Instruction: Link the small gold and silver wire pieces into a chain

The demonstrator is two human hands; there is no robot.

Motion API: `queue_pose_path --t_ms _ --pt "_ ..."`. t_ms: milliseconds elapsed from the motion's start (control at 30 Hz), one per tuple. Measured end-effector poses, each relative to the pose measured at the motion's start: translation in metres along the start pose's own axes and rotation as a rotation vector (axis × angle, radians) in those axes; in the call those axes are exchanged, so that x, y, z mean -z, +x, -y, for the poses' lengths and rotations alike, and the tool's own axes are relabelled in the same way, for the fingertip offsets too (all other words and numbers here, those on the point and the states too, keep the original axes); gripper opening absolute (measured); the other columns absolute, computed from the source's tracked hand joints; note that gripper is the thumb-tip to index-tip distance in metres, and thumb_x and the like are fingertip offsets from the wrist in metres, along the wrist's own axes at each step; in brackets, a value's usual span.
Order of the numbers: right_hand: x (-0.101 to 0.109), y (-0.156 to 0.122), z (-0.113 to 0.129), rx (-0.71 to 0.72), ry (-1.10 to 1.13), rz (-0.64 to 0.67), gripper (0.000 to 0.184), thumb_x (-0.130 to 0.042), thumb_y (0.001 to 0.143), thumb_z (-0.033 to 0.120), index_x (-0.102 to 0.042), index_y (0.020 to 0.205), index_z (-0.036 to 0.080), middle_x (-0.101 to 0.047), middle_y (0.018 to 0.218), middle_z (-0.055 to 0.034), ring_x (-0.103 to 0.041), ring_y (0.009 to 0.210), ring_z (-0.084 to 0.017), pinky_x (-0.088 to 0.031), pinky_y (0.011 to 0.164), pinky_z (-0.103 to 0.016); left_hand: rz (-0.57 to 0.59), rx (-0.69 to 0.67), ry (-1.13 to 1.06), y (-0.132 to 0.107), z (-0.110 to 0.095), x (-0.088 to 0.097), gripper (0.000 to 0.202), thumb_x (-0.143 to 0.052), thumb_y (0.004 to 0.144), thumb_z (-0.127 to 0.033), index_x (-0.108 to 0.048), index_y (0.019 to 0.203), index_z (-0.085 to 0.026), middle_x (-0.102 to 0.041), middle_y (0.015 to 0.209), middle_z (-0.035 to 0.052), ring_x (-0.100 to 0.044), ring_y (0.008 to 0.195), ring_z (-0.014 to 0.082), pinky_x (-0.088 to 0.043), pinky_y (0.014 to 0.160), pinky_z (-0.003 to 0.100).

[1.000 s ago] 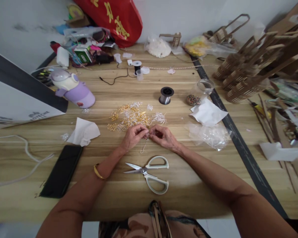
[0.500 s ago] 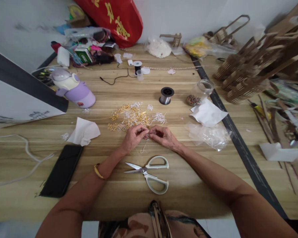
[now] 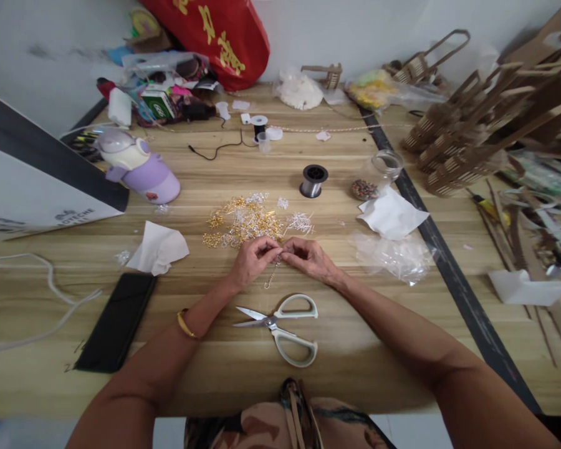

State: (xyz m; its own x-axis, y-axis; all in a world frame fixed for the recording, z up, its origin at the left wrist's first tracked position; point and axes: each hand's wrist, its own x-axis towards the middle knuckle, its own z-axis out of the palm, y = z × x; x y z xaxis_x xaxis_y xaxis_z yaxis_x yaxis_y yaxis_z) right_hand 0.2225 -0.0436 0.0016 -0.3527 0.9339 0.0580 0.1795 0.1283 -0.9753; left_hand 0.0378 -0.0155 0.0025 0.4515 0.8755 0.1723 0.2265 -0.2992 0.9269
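At the near side of the wooden tabletop [image 3: 355,368], scissors [image 3: 272,322] with pale handles lie spread, blades toward the left; off to their left rests a flat black item [image 3: 116,321], with a white cable [image 3: 51,274] looping beyond it; a gold-coloured bangle [image 3: 186,324] circles the left forearm.

Just beyond the scissors, a short chain [image 3: 272,275] trails down from where the two hands meet, its loose end toward the person; the left hand [image 3: 251,262] has a narrow grip, thumb and fingertips pinching the chain's upper end; the right hand [image 3: 311,259] brings its bent fingertips up against the same spot, but the parts are too small to tell whether its grip also holds the chain.

A crumpled white paper [image 3: 156,248] lies well to the left of the hands, and a clear plastic bag [image 3: 402,259] to the right; right behind the fingers spreads a pile of gold and silver findings [image 3: 247,221], with thin silver pins [image 3: 300,222] beside it.

Farther back, a spool of wire [image 3: 313,181] stands upright; a clear jar [image 3: 384,167] with dark beads lies tilted on the right; a purple bottle [image 3: 144,171] leans on the left; at the far edge, a red bag [image 3: 215,43] rests against the wall.
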Motion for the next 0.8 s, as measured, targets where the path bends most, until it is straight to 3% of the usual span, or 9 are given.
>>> queue_pose_path --t_ms 333,800 --pt "0.0003 0.0006 -0.0006 -0.016 -0.007 0.025 0.033 -0.061 0.083 0.044 -0.063 0.082 0.012 -0.056 0.065 0.0004 -0.040 0.055 -0.008 -0.031 0.050 -0.021 0.031 0.024 -0.052 -0.0004 -0.0007 -0.0009 0.021 -0.065 0.081 -0.034 -0.061 0.076 -0.014 -0.063 0.061 0.0007 -0.059 0.054 0.0102 -0.047 0.053 0.020" --pt "0.0013 0.0002 -0.0002 -0.029 0.037 0.061 0.030 -0.063 0.082 0.043 -0.062 0.082 0.013 -0.043 0.058 0.0052 -0.035 0.052 -0.007 -0.026 0.049 -0.021 0.025 0.009 -0.032 -0.0019 -0.0013 -0.0020 0.021 -0.068 0.078 -0.033 -0.061 0.073 -0.014 -0.062 0.062 0.0009 -0.057 0.054 0.0101 -0.046 0.054 0.020"
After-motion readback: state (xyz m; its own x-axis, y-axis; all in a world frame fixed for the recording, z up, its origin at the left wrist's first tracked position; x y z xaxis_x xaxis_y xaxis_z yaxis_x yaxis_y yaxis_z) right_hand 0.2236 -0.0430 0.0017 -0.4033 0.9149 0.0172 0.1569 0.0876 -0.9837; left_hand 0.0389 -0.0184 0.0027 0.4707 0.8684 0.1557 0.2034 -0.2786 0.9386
